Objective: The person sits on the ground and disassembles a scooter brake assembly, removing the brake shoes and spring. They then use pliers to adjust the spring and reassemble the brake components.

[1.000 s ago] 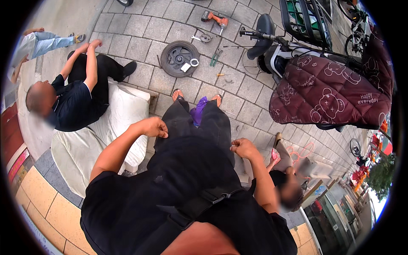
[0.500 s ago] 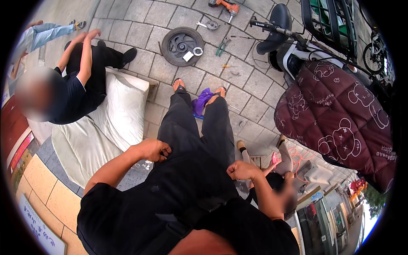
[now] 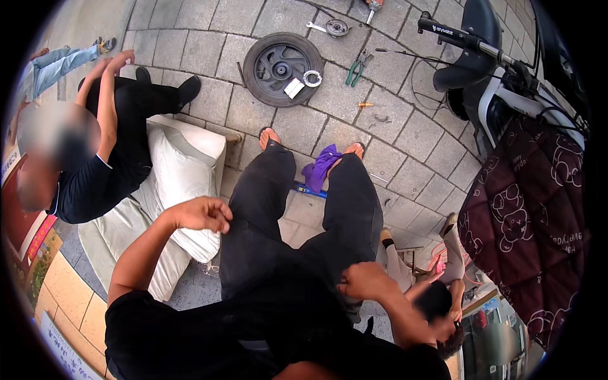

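Note:
My left hand [image 3: 204, 215] is raised beside my left thigh, its fingers loosely bent and apart, with nothing in it. Curled against my right thigh is my right hand [image 3: 367, 280]; its fingers are closed, and what they hold, if anything, is hidden. Dark trousers [image 3: 256, 212] cover my bent, spread legs. Between my feet, a purple cloth [image 3: 322, 168] hangs near a blue bar-like object [image 3: 310, 191]. Beyond my feet lies a black wheel with a tyre [image 3: 269, 66], bearing a white packet [image 3: 293, 88] and a silvery ring [image 3: 311, 78].
Green-handled pliers [image 3: 358, 68], a wrench [image 3: 315, 26], a round metal part [image 3: 337, 27] and an orange power tool [image 3: 373, 6] lie on the paving. A scooter with a maroon quilted cover [image 3: 525, 221] stands right. One person sits left by a pale cushion [image 3: 183, 155], another right.
My left hand has lifted off my trousers and is moving up and away from them. My right hand stays closed by my thigh. My knees are now more bent, and the view has shifted.

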